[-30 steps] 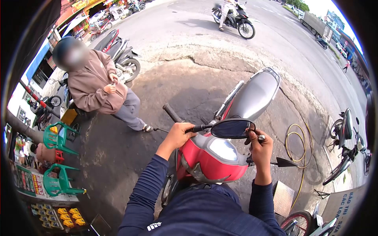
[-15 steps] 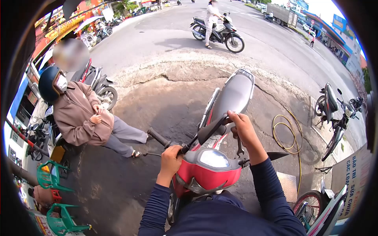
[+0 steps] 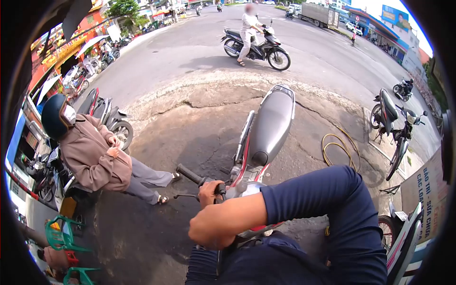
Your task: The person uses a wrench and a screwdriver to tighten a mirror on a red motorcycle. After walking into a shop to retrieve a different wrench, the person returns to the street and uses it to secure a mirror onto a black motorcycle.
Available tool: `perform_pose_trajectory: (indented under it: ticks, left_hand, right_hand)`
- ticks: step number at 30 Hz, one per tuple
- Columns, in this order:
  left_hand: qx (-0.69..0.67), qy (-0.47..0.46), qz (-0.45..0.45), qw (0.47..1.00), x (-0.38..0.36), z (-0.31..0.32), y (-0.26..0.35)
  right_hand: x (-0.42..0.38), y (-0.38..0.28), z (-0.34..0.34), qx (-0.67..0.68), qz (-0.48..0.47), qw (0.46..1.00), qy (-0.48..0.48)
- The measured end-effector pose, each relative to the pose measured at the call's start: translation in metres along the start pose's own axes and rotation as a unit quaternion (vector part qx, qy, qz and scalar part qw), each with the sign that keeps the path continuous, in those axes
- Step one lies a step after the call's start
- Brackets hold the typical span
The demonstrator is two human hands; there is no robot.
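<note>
- Person in brown jacket (image 3: 97,154): far left, standing on the pavement (image 3: 137,228), dark helmet on, both hands together at the waist.
- Handlebar (image 3: 190,174): bare grip points up-left, lever (image 3: 186,195) just beside it.
- Left hand (image 3: 208,194): closed round handlebar's inner end, fingers curled, knuckles up; forearm mostly hidden under the right one.
- Right hand (image 3: 211,232): crossed over to the left side, just below left hand, wrist bent sharply, back of hand up. Fingers hidden; can't tell how open, or what it has.
- Motorbike (image 3: 273,123): middle of pavement, grey seat toward the road edge, front end toward wearer, partly behind right arm.
- Right arm (image 3: 316,192): elbow raised and bent out to the right, forearm across the front end, navy sleeve to mid-forearm.
- Yellow hose (image 3: 327,149): coiled on pavement, right of seat.
</note>
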State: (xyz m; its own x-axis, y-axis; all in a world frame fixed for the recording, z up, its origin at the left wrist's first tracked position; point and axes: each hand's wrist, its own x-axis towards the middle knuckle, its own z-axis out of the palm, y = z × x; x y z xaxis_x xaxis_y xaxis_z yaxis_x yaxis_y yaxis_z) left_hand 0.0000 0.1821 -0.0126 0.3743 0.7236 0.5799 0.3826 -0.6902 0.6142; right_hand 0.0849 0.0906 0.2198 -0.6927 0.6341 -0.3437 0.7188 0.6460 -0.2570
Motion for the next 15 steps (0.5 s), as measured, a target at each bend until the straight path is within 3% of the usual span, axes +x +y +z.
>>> perform_pose_trajectory:
  ticks: [2,3,5,6,8,10,11,15]
  left_hand:
    - [0.023,0.045,0.010,0.999,-0.003,0.005,-0.001]
    - [0.000,0.057,0.002,0.998,-0.003,0.006,0.001]
    - [-0.026,0.073,-0.020,0.997,-0.004,0.002,0.001]
    - [-0.029,0.077,-0.036,0.996,-0.003,0.004,0.001]
    - [-0.032,0.067,-0.062,0.995,-0.007,0.004,0.004]
    - [-0.033,0.058,-0.076,0.995,-0.001,0.005,0.002]
    - [-0.036,0.070,-0.038,0.996,-0.001,0.006,0.001]
    - [-0.049,0.057,-0.005,0.997,-0.002,0.001,0.014]
  right_hand:
    - [-0.035,0.034,0.038,0.005,-0.121,0.983,-0.137]
    - [-0.060,0.040,0.022,-0.101,-0.034,0.990,-0.095]
    - [-0.073,0.089,0.011,-0.110,0.142,0.983,-0.030]
    - [-0.068,0.112,-0.007,-0.126,0.169,0.977,-0.034]
    - [-0.051,0.128,-0.023,0.037,0.134,0.989,-0.055]
    - [-0.050,0.109,-0.018,0.045,0.133,0.990,-0.015]
    - [-0.062,0.097,-0.021,0.017,0.142,0.990,-0.016]
    - [-0.101,0.130,0.008,0.161,0.185,0.956,0.162]
